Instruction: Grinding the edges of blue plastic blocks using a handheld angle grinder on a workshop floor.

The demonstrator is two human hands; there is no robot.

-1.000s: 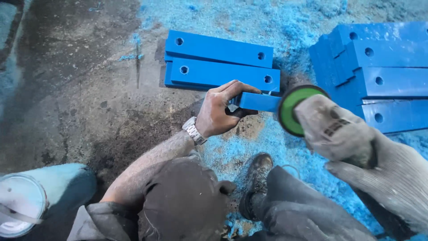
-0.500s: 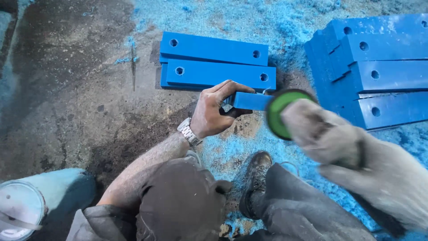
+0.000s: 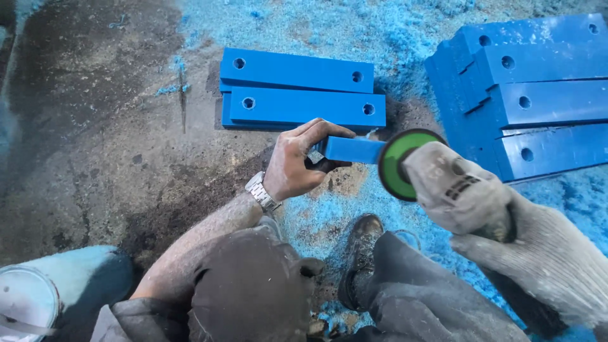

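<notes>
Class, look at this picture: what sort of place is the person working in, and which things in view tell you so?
Probably a workshop floor. A gloved right hand holds a grinder with a green disc to a blue block; blue shavings cover the concrete, with drilled blue bars nearby.

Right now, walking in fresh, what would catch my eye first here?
Probably the green disc of a grinder at centre, held in the gloved right hand against the end of a blue bar gripped by the bare left hand. Around them, blue shavings cover the floor, with stacked blue bars at upper right.

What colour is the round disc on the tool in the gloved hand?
Green, with a dark rim; the disc shows in the head view.
</notes>
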